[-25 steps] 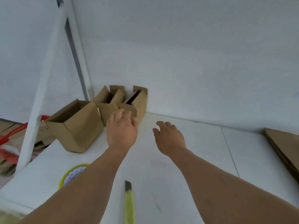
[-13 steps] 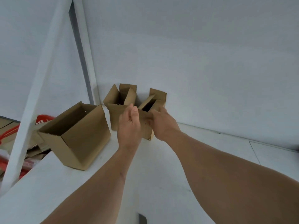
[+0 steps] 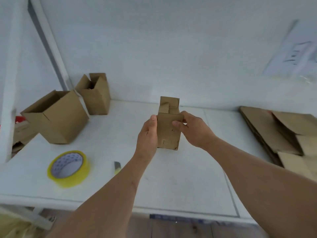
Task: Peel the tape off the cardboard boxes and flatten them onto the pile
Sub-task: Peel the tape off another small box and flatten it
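Both bare forearms reached forward and converged at centre. Left hand (image 3: 148, 134) gripped the box (image 3: 169, 133) on its left side, thumb up along the edge. Right hand (image 3: 193, 129) held its right side, thumb pressed on the near face.

Pile of flattened cardboard (image 3: 281, 133) cut off at right edge; knife (image 3: 117, 167) mostly hidden behind left forearm (image 3: 109, 194); wall paper (image 3: 295, 50) blurred.
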A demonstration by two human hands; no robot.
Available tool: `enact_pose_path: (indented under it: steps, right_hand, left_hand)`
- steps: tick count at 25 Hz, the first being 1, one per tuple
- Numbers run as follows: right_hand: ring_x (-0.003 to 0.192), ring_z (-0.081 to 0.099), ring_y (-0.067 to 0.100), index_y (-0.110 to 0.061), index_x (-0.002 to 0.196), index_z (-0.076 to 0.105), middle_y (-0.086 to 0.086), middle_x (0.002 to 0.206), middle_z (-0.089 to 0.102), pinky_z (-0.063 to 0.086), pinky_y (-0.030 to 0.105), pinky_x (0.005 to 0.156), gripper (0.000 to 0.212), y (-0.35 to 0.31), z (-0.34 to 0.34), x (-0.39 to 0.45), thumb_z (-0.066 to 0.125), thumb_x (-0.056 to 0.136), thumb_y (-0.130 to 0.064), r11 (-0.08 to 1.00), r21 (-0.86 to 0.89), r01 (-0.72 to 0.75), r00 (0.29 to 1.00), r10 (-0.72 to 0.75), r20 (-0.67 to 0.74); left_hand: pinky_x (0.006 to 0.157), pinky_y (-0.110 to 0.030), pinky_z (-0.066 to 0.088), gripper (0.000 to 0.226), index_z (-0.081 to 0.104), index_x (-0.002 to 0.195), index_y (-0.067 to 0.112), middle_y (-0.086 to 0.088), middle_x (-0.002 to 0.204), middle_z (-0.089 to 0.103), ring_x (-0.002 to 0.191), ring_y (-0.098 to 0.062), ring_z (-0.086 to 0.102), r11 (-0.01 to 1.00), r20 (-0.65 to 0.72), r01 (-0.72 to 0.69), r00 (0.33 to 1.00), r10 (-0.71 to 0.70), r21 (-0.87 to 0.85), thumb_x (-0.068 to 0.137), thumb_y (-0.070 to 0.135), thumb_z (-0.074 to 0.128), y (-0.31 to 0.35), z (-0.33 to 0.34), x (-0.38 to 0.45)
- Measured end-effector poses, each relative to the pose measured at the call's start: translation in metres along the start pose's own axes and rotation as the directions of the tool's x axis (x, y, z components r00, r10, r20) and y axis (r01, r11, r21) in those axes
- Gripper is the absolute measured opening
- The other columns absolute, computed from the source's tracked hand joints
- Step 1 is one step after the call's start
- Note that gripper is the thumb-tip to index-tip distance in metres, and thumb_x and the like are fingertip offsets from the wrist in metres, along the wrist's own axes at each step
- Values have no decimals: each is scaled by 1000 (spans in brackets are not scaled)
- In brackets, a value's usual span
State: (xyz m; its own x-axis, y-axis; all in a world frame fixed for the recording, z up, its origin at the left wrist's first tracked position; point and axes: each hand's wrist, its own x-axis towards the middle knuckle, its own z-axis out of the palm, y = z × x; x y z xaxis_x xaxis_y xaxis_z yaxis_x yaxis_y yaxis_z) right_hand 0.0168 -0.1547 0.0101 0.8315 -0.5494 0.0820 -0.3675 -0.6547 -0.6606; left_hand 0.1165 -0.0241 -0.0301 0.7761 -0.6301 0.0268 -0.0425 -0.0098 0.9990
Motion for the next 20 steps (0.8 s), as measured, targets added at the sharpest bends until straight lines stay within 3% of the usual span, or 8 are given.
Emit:
enact_pose_path:
  steps: [2, 6, 10, 12, 15, 17, 18, 20]
  right_hand:
    - [79, 55, 0, -22, 102, 54, -7, 104, 64, 39, 19, 63, 16, 18, -21, -45, 51, 100, -37, 999, 29, -37, 999, 38, -30]
    - [74, 53, 0, -20, 96, 47, -13, 88, 58, 36, 21, 57, 24, 51, -49, -99, 49, 99, -43, 992, 26, -125, 974, 128, -186]
    - [80, 59, 10, -21, 99, 50, -15, 90, 60, 44, 31, 66, 26, 75, -55, -99, 54, 96, -47, 964, 245, -101, 883, 200, -424]
    - [82, 62, 2, -27, 105, 52, -15, 92, 64, 48, 25, 69, 24, 83, -59, -91, 57, 94, -48, 917, 392, -69, 836, 268, -479]
    - [78, 65, -1, -31, 107, 55, -10, 93, 69, 52, 23, 69, 25, 96, -70, -73, 58, 92, -51, 860, 503, -83, 828, 341, -445]
    - [80, 68, 6, -27, 103, 61, -8, 92, 70, 56, 31, 73, 30, 101, -73, -61, 58, 91, -54, 816, 567, -114, 824, 396, -405]
    - [79, 68, 8, -24, 100, 63, -8, 89, 71, 56, 33, 73, 34, 103, -72, -57, 58, 90, -56, 795, 591, -135, 820, 424, -384]
    - [70, 62, 11, -14, 93, 63, -7, 81, 67, 51, 32, 66, 45, 104, -68, -51, 57, 90, -58, 764, 620, -178, 824, 460, -330]
  left_hand:
    - [87, -19, 47, 49, 63, 111, 47, 17, 116, 65, 108, 2, 60, 1000, 68, -4, 998, 3, 14, 88, 74, 29, -2, 25, -36]
    - [105, -32, 42, 81, 58, 126, 40, 17, 125, 60, 116, -1, 54, 991, 152, -28, 988, 8, 130, 75, 90, 21, -12, 61, -75]
    - [104, -35, 41, 60, 63, 107, 48, 15, 122, 61, 116, 0, 53, 996, 169, -26, 986, 10, 89, 79, 85, 25, 2, 100, -73]
    - [104, -39, 43, 63, 65, 109, 42, 12, 123, 62, 117, -2, 56, 1000, 176, -6, 984, 2, 25, 79, 84, 30, 10, 116, -64]
    - [102, -35, 45, 55, 65, 115, 40, 21, 117, 66, 113, 3, 58, 999, 233, 31, 972, -33, 14, 84, 77, 38, 12, 134, -50]
    - [93, -20, 43, 30, 66, 94, 55, 37, 98, 65, 98, 19, 56, 998, 262, 9, 965, -26, 66, 94, 65, 39, 19, 140, -48]
    - [91, -19, 42, 30, 65, 88, 58, 39, 94, 64, 94, 21, 56, 996, 266, 14, 963, -38, 90, 96, 63, 37, 23, 141, -47]
    - [99, -27, 43, 44, 68, 100, 51, 30, 104, 68, 104, 11, 59, 992, 259, 54, 962, -82, 114, 93, 70, 29, 21, 138, -42]
